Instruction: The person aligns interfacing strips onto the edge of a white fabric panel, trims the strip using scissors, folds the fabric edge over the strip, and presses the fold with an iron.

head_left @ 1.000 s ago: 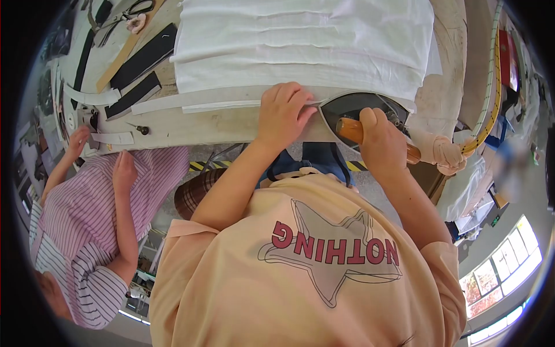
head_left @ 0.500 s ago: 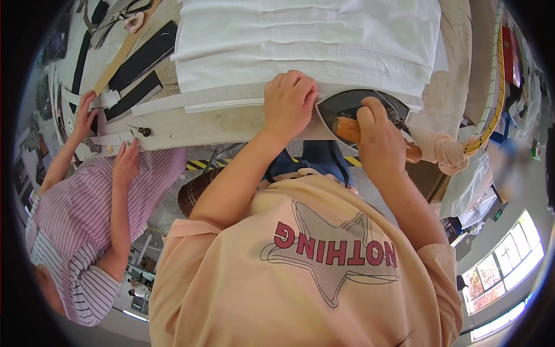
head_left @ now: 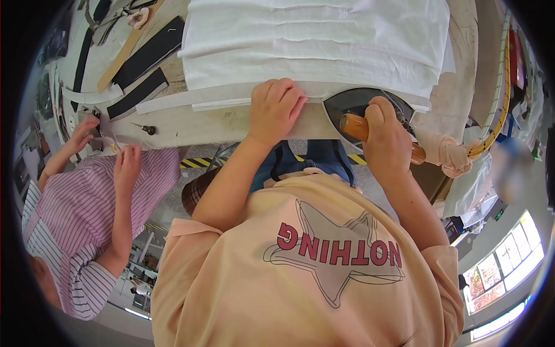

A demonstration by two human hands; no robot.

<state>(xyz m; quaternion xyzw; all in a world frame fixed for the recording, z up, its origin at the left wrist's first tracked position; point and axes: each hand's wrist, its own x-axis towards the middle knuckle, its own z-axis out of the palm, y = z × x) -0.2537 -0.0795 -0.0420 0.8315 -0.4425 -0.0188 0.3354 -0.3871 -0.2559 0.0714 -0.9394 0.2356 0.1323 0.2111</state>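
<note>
My right hand (head_left: 386, 134) is wrapped round the wooden handle (head_left: 354, 126) of a dark iron (head_left: 346, 104), whose plate rests at the front edge of the white cloth. A pale strip (head_left: 222, 92) runs along that edge, with my left hand (head_left: 276, 110) on it, left of the iron's tip. The left fingers are pressed together over the strip, and what lies under them is partly hidden. The white cloth (head_left: 315, 43) lies spread on the covered table (head_left: 225, 124), with light creases across it.
At the left a co-worker's hands (head_left: 127, 162) hold a small pale piece. Near them lie black strips (head_left: 151, 53), a tan strip (head_left: 128, 49), an awl (head_left: 150, 129) and scissors (head_left: 124, 13). A cloth-wrapped hose (head_left: 454, 156) trails right from the iron.
My left hand has shifted left along the strip, away from the iron. The iron has moved little against the cloth. The co-worker's left hand reached toward the strips, then came back.
</note>
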